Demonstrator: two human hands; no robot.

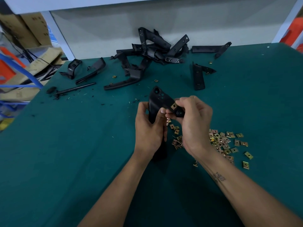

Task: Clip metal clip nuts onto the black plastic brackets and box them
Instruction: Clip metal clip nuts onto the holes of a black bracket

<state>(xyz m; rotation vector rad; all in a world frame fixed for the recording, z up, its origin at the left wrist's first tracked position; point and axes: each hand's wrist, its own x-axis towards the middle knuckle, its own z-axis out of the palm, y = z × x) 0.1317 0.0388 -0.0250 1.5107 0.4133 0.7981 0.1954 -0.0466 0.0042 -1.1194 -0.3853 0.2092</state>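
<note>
Clip nut going onto the bracket's short arm, right at the fingertips.

Black bracket (159, 102) held up over the green table (65, 145), long part pointing down into the left hand (148, 130), fingers curled tight round it. Short arm sticking out to the right, toward the right hand (191, 118). Gold clip nut (173, 106) sitting on that arm's edge, pinched there by right thumb and fingers (pushed fully home or not: cannot tell). Nearer hand for the push: the right. Spare clip nuts (221, 141) just below and right of the hands; more brackets (152, 51) piled far back. No box in sight.
</note>
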